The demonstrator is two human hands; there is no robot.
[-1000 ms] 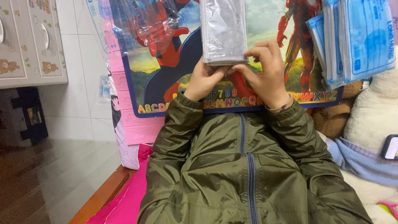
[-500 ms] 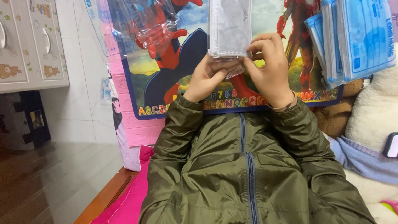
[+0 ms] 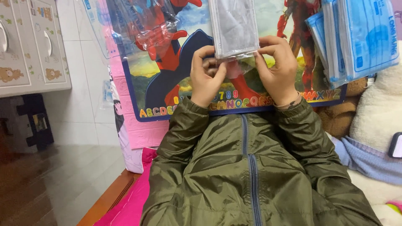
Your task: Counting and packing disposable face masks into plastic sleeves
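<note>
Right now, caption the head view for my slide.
Both hands, left and right, pinch a clear-wrapped grey packet over a colourful alphabet board.

We see a grey pleated face mask in a clear plastic sleeve (image 3: 233,27). Behind it a glossy picture board (image 3: 167,79): red and blue figures, dark blue border, multicoloured letters along the bottom edge. Pale blue flat packets (image 3: 364,37) at right. Olive green zipped jacket (image 3: 247,175) with blue-grey zip. Pink foam sheet (image 3: 144,132) at left. Cream cabinet (image 3: 31,46) with small brown bear prints.

Glossy clear plastic wrapper (image 3: 233,27), shiny olive nylon-like jacket (image 3: 247,167), fluffy white plush (image 3: 377,104).
</note>
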